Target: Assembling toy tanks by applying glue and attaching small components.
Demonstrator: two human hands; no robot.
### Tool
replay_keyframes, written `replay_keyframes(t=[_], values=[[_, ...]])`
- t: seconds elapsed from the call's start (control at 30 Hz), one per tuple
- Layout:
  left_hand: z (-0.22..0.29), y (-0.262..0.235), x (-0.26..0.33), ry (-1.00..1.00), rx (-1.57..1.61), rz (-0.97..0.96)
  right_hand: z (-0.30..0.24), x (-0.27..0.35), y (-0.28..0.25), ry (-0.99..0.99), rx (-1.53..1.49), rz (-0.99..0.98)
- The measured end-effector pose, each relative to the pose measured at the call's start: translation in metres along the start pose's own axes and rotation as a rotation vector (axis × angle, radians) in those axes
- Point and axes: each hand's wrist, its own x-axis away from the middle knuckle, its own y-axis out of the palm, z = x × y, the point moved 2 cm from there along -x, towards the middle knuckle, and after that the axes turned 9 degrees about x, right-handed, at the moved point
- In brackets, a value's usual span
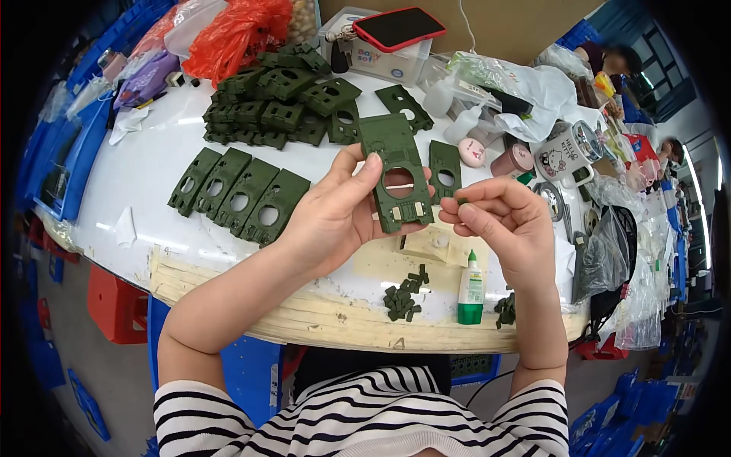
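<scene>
1. The table [152, 175] is white and round-edged, with worn tape along its near rim; every place below is told from it.
2. At the table's far left a red bag [236, 30] lies beside clear bags.
3. Just in front of the bag, a pile [278, 95] of dark green plastic plates is heaped on the table's far middle.
4. On the table's left half a row [240, 196] of four such plates lies flat, overlapping, each with a round hole.
5. The left hand [331, 217], above the table's near middle, grips a green plate [396, 179] between thumb and fingers, holding it upright and clear of the table top.
6. The right hand [506, 221], just right of that plate, is closed in a pinch on a small green piece [461, 201] near the plate's lower right corner.
7. A mug [567, 152] stands on the table's right side, among white bags.
8. A red-cased phone [397, 27] rests on a clear box at the table's far edge.
9. A glue bottle [471, 289] with a green cap stands near the table's near rim.
10. Small green bits [405, 293] lie just left of the bottle.
</scene>
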Motion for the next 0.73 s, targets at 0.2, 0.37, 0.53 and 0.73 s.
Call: replay_keyframes(t=[0.2,0.37,0.53,0.73], values=[[-0.005,0.001,0.002,-0.035,-0.023,0.037,0.013,0.003,-0.005,0.091,-0.052,-0.013],[-0.006,0.002,0.0,-0.036,-0.046,0.062,0.019,0.003,-0.014,0.133,-0.117,-0.018],[-0.006,0.002,-0.001,-0.036,-0.045,0.075,0.016,0.002,-0.012,0.133,-0.139,-0.014],[-0.006,0.002,-0.001,-0.061,-0.022,0.05,0.019,0.002,-0.012,0.099,-0.11,-0.045]])
